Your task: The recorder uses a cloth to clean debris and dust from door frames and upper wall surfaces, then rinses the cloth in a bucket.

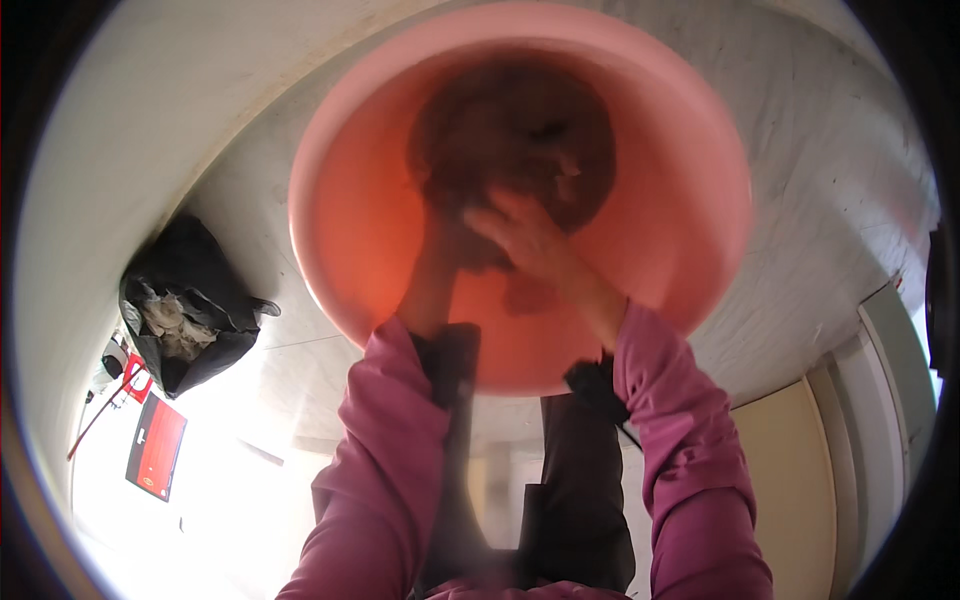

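Observation:
A large pink-orange plastic tub (660, 195) lies before me, its rim close to my legs. Deep inside it is a dark, blurred mass (517, 135) with a small pale bit at its right side; what it is made of I cannot tell. Both my arms, in pink sleeves, reach into the tub. My right hand (521, 232) is over the near edge of the mass, fingers apart, with nothing seen in it. My left hand (442, 225) is mostly lost in shadow at the mass's left edge, its fingers hidden.
On the grey floor to the left stands an open black bag (199, 247) with pale, crumpled stuff inside, beside a curved pale wall (97, 187). A red and dark panel (156, 446) is at lower left. A cream panel (787, 465) stands at lower right.

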`<state>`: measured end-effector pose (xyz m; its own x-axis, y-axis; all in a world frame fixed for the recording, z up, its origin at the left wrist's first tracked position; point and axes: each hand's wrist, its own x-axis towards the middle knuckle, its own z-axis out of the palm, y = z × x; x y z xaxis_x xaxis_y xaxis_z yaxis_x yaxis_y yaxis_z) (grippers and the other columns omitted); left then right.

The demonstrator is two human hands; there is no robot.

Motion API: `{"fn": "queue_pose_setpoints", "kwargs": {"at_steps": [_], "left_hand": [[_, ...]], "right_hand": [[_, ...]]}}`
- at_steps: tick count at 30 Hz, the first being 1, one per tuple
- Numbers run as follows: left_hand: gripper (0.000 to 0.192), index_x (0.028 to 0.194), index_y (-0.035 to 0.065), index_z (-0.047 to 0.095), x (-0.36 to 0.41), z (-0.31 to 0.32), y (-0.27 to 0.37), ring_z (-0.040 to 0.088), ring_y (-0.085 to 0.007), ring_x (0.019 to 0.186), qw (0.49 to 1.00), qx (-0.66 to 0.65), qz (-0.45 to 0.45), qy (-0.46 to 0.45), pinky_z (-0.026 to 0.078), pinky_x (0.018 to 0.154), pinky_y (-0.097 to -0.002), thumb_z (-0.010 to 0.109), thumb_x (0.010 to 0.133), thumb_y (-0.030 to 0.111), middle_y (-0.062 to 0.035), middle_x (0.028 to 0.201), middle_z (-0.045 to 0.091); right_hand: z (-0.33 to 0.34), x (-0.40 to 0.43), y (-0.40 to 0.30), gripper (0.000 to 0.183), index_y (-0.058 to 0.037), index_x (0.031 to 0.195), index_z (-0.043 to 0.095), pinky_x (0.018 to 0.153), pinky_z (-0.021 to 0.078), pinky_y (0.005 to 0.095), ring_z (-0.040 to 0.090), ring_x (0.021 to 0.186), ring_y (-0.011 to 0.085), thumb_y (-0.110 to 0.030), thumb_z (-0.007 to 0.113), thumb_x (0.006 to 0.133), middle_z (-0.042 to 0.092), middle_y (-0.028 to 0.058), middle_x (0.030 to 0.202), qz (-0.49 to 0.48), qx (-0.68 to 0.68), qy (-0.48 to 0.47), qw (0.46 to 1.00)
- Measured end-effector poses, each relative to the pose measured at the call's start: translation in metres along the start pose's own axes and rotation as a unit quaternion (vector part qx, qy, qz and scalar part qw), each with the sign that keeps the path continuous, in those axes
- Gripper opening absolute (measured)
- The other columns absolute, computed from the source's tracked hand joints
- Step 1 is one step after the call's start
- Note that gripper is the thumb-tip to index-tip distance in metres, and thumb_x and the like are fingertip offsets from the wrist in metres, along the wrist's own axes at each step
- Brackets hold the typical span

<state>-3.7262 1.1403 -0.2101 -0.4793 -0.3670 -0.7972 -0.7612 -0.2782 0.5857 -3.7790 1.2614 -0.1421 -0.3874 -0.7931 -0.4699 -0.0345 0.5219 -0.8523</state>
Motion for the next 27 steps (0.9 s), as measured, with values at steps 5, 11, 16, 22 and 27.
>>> {"fn": "queue_pose_setpoints", "kwargs": {"at_steps": [5, 11, 16, 22, 27], "left_hand": [[0.032, 0.103, 0.0020, 0.047, -0.011, 0.006, 0.017, 0.054, -0.0178, 0.074, 0.956, -0.279, -0.079, -0.048, 0.049, 0.058, -0.0311, 0.041, 0.085, 0.028, -0.0072, 0.087, 0.052], [0.032, 0.103, 0.0019, 0.047, -0.029, -0.002, 0.011, 0.054, -0.0177, 0.075, 0.905, -0.414, -0.096, -0.032, 0.049, 0.060, -0.0307, 0.042, 0.085, 0.027, -0.0069, 0.087, 0.052], [0.042, 0.112, -0.0027, 0.043, -0.037, 0.039, 0.021, 0.048, -0.0195, 0.099, 0.997, -0.055, 0.053, -0.017, 0.039, 0.085, -0.0296, 0.049, 0.082, 0.026, -0.0109, 0.108, 0.051], [0.041, 0.109, 0.0003, 0.049, 0.041, 0.000, -0.040, 0.049, -0.0246, 0.100, 0.951, 0.255, 0.133, 0.111, 0.039, 0.083, -0.0333, 0.055, 0.078, 0.027, -0.0134, 0.110, 0.051], [0.040, 0.107, 0.0017, 0.049, 0.033, 0.005, -0.066, 0.050, -0.0270, 0.098, 0.902, 0.375, 0.111, 0.185, 0.041, 0.081, -0.0341, 0.054, 0.077, 0.028, -0.0140, 0.106, 0.053]], "right_hand": [[0.020, -0.011, -0.037, 0.032, -0.0009, 0.076, 0.055, 0.052, 0.0440, 0.0362, 0.055, 0.055, 0.0270, -0.032, 0.057, 0.072, 0.053, 0.0148, 0.058, 0.116, 0.158, 0.135, 0.971], [0.013, 0.024, -0.002, 0.030, -0.0035, 0.077, 0.057, 0.053, 0.0447, 0.0365, 0.056, 0.056, 0.0284, -0.034, 0.054, 0.075, 0.056, 0.0155, 0.061, 0.211, -0.050, 0.237, 0.947], [-0.025, 0.020, 0.074, 0.027, -0.0040, 0.091, 0.057, 0.075, 0.0421, 0.0357, 0.054, 0.084, 0.0265, -0.025, 0.041, 0.083, 0.057, 0.0152, 0.088, 0.182, 0.019, 0.269, 0.945], [0.011, 0.048, 0.108, 0.031, -0.0047, 0.099, 0.053, 0.076, 0.0423, 0.0401, 0.054, 0.084, 0.0285, -0.028, 0.040, 0.085, 0.056, 0.0146, 0.089, 0.242, -0.271, 0.261, 0.894], [0.052, 0.058, 0.131, 0.035, -0.0016, 0.102, 0.052, 0.077, 0.0402, 0.0393, 0.052, 0.088, 0.0291, -0.030, 0.041, 0.085, 0.055, 0.0169, 0.094, 0.303, -0.363, 0.113, 0.874]]}}
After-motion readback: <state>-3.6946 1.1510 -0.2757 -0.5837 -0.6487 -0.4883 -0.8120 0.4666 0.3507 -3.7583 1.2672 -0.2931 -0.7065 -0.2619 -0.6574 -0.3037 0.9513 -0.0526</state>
